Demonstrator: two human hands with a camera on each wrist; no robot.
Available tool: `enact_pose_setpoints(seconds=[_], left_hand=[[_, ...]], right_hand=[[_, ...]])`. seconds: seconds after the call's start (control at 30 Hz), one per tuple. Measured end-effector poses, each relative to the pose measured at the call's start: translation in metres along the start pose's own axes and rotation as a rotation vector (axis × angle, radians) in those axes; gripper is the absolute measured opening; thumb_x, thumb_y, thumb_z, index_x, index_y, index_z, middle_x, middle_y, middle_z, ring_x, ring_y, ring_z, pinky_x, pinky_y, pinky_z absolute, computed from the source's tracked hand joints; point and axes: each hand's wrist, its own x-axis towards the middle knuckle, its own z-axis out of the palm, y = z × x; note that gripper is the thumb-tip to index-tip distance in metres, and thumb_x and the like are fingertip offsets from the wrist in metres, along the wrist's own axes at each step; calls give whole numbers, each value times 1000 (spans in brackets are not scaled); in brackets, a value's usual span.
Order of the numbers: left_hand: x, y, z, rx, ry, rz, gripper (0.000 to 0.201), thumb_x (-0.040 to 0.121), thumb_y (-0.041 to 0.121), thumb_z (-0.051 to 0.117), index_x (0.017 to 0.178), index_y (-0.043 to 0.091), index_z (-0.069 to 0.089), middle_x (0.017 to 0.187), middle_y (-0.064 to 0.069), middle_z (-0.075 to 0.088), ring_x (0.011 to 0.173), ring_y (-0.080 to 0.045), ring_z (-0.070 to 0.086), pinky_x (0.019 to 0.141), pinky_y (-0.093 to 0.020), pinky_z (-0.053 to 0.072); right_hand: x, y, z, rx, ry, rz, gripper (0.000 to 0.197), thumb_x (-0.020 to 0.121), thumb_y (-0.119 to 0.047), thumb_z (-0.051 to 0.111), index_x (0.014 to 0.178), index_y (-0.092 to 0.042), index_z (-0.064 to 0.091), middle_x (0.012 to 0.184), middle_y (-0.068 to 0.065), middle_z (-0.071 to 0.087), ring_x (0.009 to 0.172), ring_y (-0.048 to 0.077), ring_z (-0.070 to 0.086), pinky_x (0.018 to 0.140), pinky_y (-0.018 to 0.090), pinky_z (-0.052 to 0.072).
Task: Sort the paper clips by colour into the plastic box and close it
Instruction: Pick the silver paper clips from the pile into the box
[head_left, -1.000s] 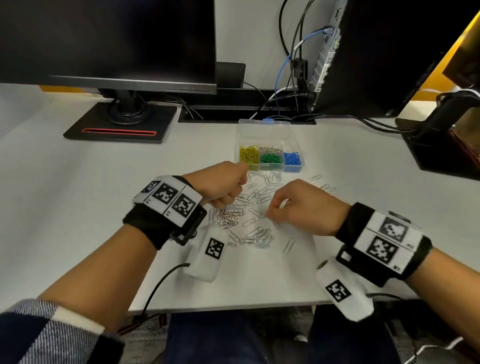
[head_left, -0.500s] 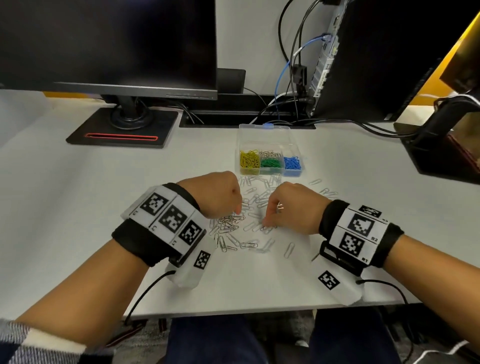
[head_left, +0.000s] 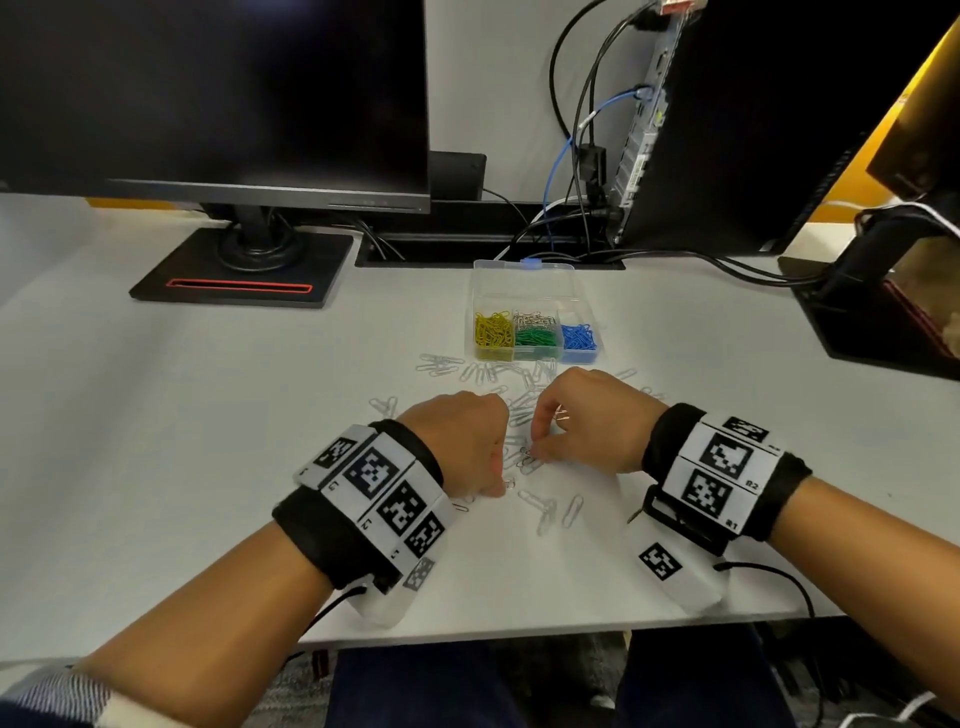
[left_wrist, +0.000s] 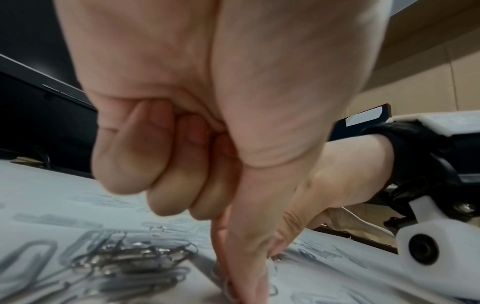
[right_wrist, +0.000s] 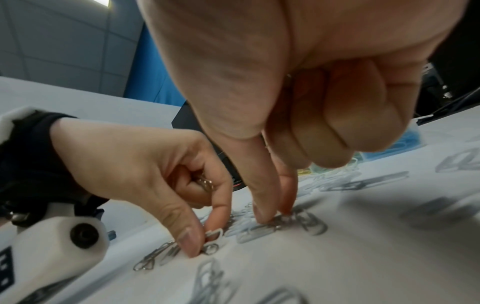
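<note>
Right wrist view — white clip (right_wrist: 214, 233) inside left grip (right_wrist: 200, 238).

I see a white desk (head_left: 156, 415) before a pale wall (head_left: 493, 78). A dark monitor (head_left: 208, 88) stands on its black base (head_left: 244, 275), cables (head_left: 576, 171) hang behind, and a black computer tower (head_left: 753, 130) stands at right.

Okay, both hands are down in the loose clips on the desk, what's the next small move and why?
Probably lift the left hand, which pinches a white clip between thumb and forefinger, and carry it toward the plastic box. The box lies open beyond the pile, with yellow, silver, green and blue clips inside. Many clips are still on the desk.
</note>
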Motion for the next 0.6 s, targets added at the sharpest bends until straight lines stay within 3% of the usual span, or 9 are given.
enact_pose_setpoints(seconds=[0.1, 0.23, 0.33, 0.43, 0.5, 0.53, 0.6], left_hand=[[5, -3, 1, 15, 20, 14, 21, 85, 26, 69, 77, 21, 50, 90, -1, 59, 84, -21, 57, 71, -31, 47], [10, -9, 2, -12, 0, 16, 25, 86, 25, 65, 70, 21, 46, 81, 1, 59, 76, -18, 56, 62, -26, 42], [12, -10, 1, -44, 12, 20, 23, 88, 22, 59, 69, 18, 46, 69, 3, 51, 62, -14, 47, 53, -23, 37], [12, -13, 0, -75, 27, 30, 16, 87, 18, 57, 72, 15, 52, 70, 0, 53, 63, -16, 48, 57, -25, 41], [12, -16, -1, -98, 21, 37, 10, 86, 18, 61, 80, 10, 62, 69, 2, 54, 63, -14, 49, 60, -26, 43], [13, -18, -2, -106, 16, 42, 11, 85, 18, 63, 84, 8, 66, 68, 3, 55, 63, -13, 49, 61, -26, 43], [13, -20, -5, -115, 3, 57, 10, 84, 17, 66, 86, 8, 70, 66, 5, 56, 60, -10, 49, 60, -23, 43]], right_hand=[[3, -1, -1, -10, -24, -6, 17, 85, -32, 71, 94, -19, 74, 101, -4, 66, 95, 15, 59, 84, 28, 49], [7, -1, -3, -4, -83, -12, 12, 85, -26, 71, 92, -17, 75, 95, -5, 70, 89, 14, 62, 83, 27, 51], [11, -1, -5, 37, -115, -7, 14, 84, -24, 72, 93, -14, 77, 93, -4, 72, 80, 8, 60, 74, 20, 50], [13, -2, -7, 104, -124, 40, 15, 83, -20, 71, 92, -10, 77, 83, -1, 70, 63, 3, 54, 52, 10, 44], [15, -1, -6, 138, -135, 95, 17, 82, -19, 71, 91, -6, 76, 77, 0, 65, 50, 2, 49, 42, 11, 40], [15, -2, -6, 143, -143, 115, 19, 81, -19, 70, 92, -4, 75, 75, 2, 64, 47, 3, 48, 41, 13, 40], [16, -1, -5, 132, -146, 129, 22, 82, -21, 70, 92, -2, 75, 82, 10, 68, 56, 6, 50, 50, 18, 43]])
